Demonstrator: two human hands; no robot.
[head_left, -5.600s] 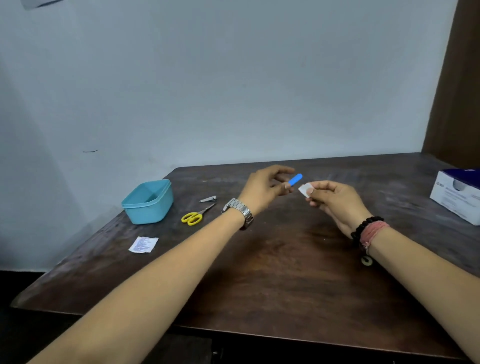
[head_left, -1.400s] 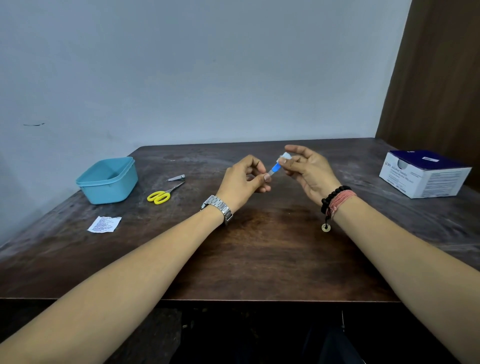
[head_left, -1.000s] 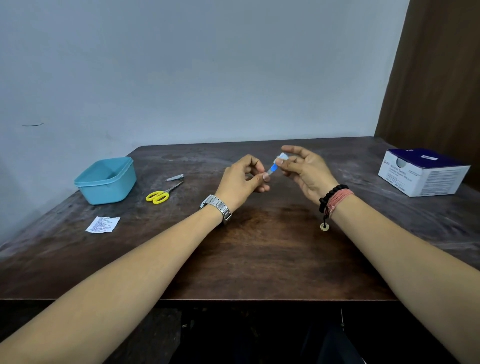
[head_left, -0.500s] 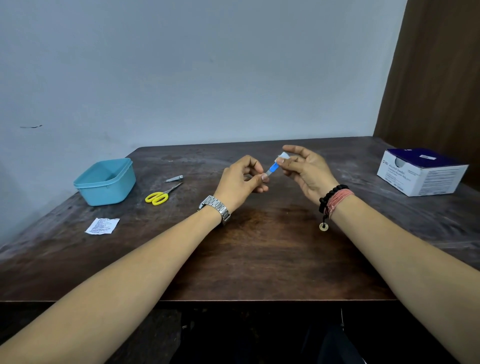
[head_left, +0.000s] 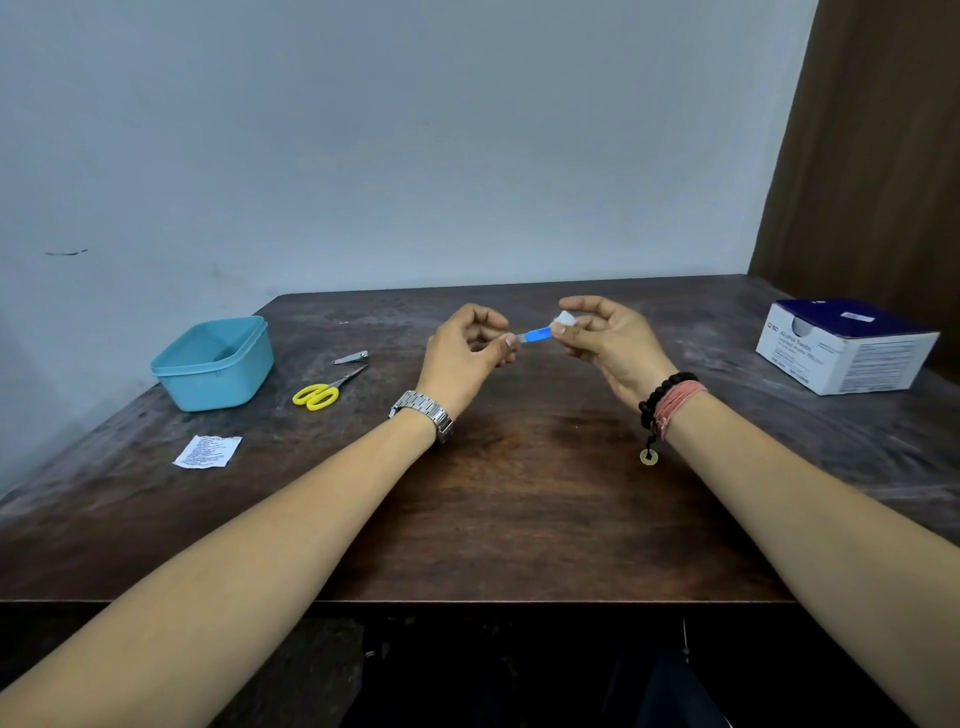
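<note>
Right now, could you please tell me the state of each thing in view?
Stick: in the air, pinched at both ends.
Left hand: pinches one end.
Right hand: pinches a white pad on the other end.
Tub: upright, lidless.
Scissors: shut, flat.
Clipper: folded, flat.
Sachet: flat, edge looks torn.
Box: upright, top slot open.

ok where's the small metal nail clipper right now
In the head view the small metal nail clipper lies on the dark wooden table, left of the left hand, just behind the yellow-handled scissors and right of the light blue plastic tub.
</note>
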